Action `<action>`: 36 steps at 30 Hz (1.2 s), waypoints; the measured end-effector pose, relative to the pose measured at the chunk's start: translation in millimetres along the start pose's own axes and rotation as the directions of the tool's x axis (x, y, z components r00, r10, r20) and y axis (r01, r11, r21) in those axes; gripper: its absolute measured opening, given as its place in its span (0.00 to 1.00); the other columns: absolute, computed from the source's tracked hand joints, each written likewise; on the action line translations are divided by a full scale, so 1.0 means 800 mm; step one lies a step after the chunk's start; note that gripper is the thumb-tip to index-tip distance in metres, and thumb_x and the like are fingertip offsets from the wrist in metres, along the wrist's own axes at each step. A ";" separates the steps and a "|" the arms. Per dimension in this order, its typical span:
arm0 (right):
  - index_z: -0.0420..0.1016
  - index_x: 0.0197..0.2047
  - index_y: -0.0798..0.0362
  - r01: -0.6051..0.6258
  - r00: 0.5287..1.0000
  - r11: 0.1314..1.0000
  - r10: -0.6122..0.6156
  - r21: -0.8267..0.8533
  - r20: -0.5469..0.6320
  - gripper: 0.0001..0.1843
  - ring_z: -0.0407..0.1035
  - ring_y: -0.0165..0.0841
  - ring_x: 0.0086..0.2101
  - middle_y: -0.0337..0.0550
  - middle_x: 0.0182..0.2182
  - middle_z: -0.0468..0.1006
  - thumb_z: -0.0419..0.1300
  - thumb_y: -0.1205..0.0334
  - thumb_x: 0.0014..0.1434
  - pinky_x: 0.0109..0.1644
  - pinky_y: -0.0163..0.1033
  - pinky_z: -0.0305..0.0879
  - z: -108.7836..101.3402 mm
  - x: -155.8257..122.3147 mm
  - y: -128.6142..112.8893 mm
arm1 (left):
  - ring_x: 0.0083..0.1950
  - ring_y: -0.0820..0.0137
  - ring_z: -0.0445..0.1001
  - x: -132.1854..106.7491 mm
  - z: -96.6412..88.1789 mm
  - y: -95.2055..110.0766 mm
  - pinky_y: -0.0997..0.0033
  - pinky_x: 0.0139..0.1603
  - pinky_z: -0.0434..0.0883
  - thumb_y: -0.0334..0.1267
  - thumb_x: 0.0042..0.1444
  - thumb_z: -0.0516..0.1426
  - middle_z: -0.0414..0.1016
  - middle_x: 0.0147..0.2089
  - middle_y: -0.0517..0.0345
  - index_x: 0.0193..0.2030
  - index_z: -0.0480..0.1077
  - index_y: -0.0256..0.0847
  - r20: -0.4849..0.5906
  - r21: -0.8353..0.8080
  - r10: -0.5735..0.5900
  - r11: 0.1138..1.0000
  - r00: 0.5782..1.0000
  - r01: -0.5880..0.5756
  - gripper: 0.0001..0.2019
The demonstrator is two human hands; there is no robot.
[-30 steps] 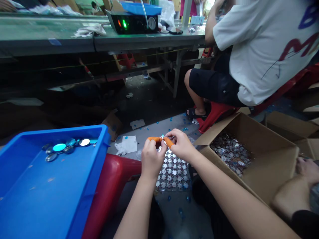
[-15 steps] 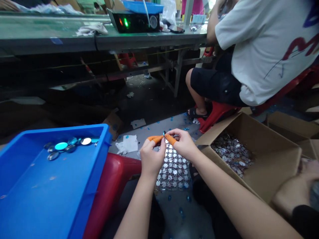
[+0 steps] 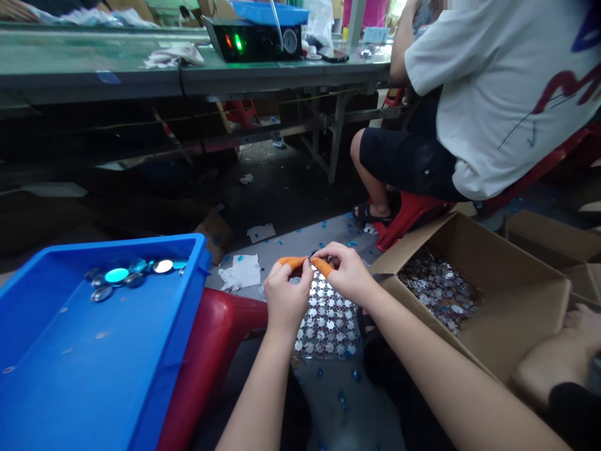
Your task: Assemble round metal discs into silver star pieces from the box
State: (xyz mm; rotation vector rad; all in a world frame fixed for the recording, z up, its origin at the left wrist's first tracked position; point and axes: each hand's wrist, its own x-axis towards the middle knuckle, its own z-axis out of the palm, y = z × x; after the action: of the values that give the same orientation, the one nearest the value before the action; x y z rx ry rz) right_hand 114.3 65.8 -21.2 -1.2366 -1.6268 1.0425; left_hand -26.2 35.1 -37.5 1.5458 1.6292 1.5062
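Note:
My left hand (image 3: 286, 299) and my right hand (image 3: 342, 274) meet in front of me, with an orange finger cot (image 3: 293, 263) on a left finger and another (image 3: 322, 267) on a right finger. Between those fingertips I pinch a small blue disc (image 3: 312, 255), mostly hidden by them. Below my hands lies a punched metal sheet (image 3: 326, 329) with rows of star-shaped holes. A blue plastic tray (image 3: 94, 351) to my left holds several round shiny metal caps (image 3: 117, 275).
A cardboard box (image 3: 507, 313) of metal scraps stands to my right, with a co-worker's hand (image 3: 582, 326) beyond it. A person in a white T-shirt (image 3: 498, 106) sits on a red stool (image 3: 408, 219). Blue bits litter the floor (image 3: 291, 241). A long workbench (image 3: 94, 69) runs behind.
My fingertips have closed in around the small blue disc, which shows less than before. The co-worker's hand at the right edge has shifted slightly.

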 end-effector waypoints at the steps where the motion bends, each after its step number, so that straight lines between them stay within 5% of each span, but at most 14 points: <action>1: 0.82 0.38 0.56 -0.002 1.000 1.000 0.002 -0.006 0.002 0.08 0.63 0.26 0.25 0.43 0.35 0.75 0.64 0.67 0.55 0.27 0.33 0.59 0.000 0.000 -0.001 | 0.37 0.67 0.75 0.000 0.000 0.001 0.68 0.40 0.73 0.38 0.59 0.62 0.76 0.36 0.55 0.36 0.79 0.39 0.001 -0.001 0.008 1.000 1.000 -0.008 0.06; 18: 0.80 0.37 0.55 -0.168 0.981 0.985 0.171 0.047 -0.086 0.09 0.62 0.25 0.22 0.44 0.35 0.78 0.65 0.61 0.52 0.26 0.34 0.61 0.011 -0.007 -0.003 | 0.43 0.60 0.72 -0.011 0.007 -0.013 0.61 0.44 0.70 0.36 0.65 0.56 0.72 0.39 0.48 0.41 0.72 0.36 0.056 0.386 0.344 0.858 0.937 -0.338 0.06; 30: 0.75 0.38 0.54 0.056 0.998 0.998 -0.056 -0.005 0.029 0.07 0.66 0.28 0.29 0.43 0.36 0.72 0.63 0.59 0.58 0.31 0.33 0.65 -0.003 -0.005 -0.005 | 0.38 0.67 0.71 -0.001 0.000 -0.003 0.67 0.41 0.70 0.35 0.62 0.58 0.70 0.37 0.54 0.39 0.72 0.38 0.023 0.154 0.134 0.979 0.991 -0.136 0.03; 36: 0.74 0.39 0.54 -0.035 0.993 0.993 0.022 0.113 0.119 0.10 0.64 0.27 0.28 0.41 0.33 0.72 0.63 0.56 0.58 0.29 0.32 0.62 -0.007 -0.003 -0.005 | 0.38 0.67 0.73 0.002 -0.005 0.000 0.66 0.42 0.72 0.39 0.62 0.59 0.73 0.38 0.54 0.39 0.75 0.39 0.029 0.012 -0.005 1.000 1.000 0.005 0.06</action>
State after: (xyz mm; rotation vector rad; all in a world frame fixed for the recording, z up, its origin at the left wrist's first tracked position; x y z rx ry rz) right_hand 118.9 63.6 -16.3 -1.1441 -1.6169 1.2295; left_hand -30.0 35.3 -35.9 1.5615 1.6270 1.4678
